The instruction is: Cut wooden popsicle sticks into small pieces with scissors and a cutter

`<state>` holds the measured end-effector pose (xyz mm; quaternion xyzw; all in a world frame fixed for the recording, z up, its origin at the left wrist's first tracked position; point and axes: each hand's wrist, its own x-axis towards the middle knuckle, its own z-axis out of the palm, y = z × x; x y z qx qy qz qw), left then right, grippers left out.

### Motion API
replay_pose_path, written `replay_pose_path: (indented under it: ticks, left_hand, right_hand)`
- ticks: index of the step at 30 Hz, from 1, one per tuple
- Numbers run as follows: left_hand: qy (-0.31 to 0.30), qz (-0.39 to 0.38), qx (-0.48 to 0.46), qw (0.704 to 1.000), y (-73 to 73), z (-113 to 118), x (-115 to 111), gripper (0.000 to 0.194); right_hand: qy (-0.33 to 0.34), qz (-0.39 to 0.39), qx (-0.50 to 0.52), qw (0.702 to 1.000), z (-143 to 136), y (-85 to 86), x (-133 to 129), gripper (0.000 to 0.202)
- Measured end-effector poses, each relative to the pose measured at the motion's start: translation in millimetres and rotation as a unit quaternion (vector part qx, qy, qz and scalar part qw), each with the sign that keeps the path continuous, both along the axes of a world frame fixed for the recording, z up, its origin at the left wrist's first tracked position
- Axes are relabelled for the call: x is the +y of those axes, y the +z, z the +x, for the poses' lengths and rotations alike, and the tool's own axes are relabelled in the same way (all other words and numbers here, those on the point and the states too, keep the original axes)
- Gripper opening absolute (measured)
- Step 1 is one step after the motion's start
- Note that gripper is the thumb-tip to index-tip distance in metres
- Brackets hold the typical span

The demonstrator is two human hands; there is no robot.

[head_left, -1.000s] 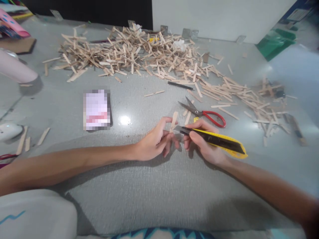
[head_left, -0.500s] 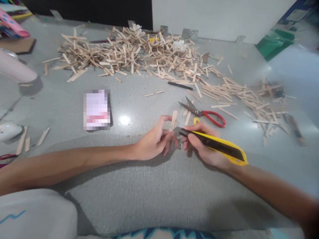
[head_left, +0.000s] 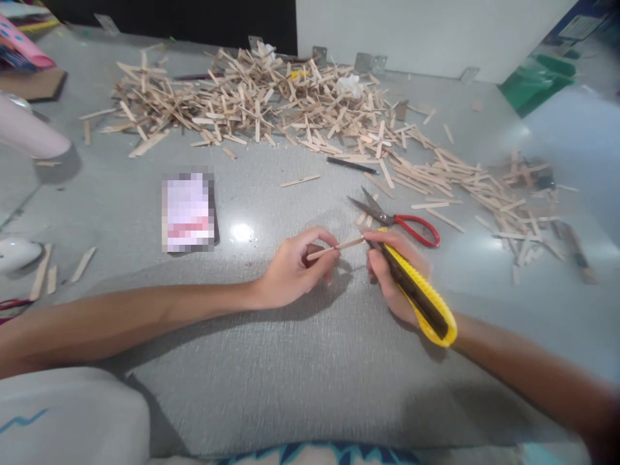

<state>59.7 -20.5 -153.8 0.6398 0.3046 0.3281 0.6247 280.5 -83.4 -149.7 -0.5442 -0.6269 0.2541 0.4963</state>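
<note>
We find the left hand [head_left: 290, 271] pinching a wooden stick [head_left: 349, 245] above the table [head_left: 271, 374]; the right hand [head_left: 394, 290] grips a yellow cutter [head_left: 417, 294], blade end near the stick's right tip, contact unconfirmed.

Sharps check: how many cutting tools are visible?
2: yellow utility knife in the right hand, red-handled scissors beyond it. The red loop at the left edge may be another.

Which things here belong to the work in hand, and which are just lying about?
Part of it: wooden stick, in the left hand; yellow cutter, in the right hand; probably the stick pile.

Apparently just lying about: red-handled scissors; black rod; pale pink cylinder.
</note>
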Motion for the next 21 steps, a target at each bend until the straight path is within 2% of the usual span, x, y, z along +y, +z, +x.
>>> replay_pose_path:
  ticks: [4,9,15,21]
  left_hand:
    - [0.024,0.012,-0.018,0.999,-1.7,1,1,0.024]
    - [0.024,0.01,-0.041,0.999,-5.9,1,2,0.025]
    - [-0.005,-0.007,-0.068,0.998,-3.1,0,1,0.025]
    - [-0.036,0.004,-0.05,0.998,-2.5,1,0,0.018]
  right_hand:
    - [0.024,-0.008,-0.035,0.999,2,4.2,3,0.016]
    - [0.053,0.003,-0.069,0.996,0,8.3,2,0.015]
    - [0.029,-0.018,-0.014,0.999,1,7.0,-5,0.017]
    - [0.056,-0.012,0.035,0.998,4,5.1,-9,0.024]
